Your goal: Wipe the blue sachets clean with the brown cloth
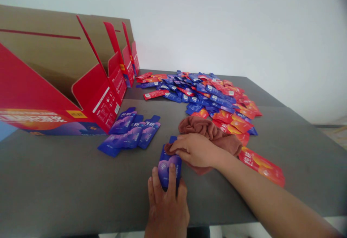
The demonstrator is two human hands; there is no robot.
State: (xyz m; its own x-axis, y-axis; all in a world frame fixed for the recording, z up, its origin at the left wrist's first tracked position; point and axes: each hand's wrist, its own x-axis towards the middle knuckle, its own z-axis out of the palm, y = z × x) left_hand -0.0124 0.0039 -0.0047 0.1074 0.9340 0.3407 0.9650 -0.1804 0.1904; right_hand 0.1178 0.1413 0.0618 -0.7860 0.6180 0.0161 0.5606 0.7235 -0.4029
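Blue pouch [169, 159] seems mid-wipe: I've left hand [168, 206] spread on it, right hand [197, 150] pinching brown cloth [199, 126], next needing steady pressure.

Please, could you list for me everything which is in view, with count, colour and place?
Boxes: several, exact count unclear; red outside, brown inside; left side, open
Loose pouches: at least three, blue, beside the nearest box
Pouch pile: many, too overlapped to count; blue and red-orange; far middle of table
Red pouch: one, red-orange, by the right forearm
Worked pouch: one, blue, under both hands
Cloth: one, reddish-brown, under the right hand, partly on the worked pouch
Table: one, dark grey, underneath everything
Wall: pale, behind
Left hand: one, bare, fingers on the worked pouch
Right hand: one, bare, gripping the cloth
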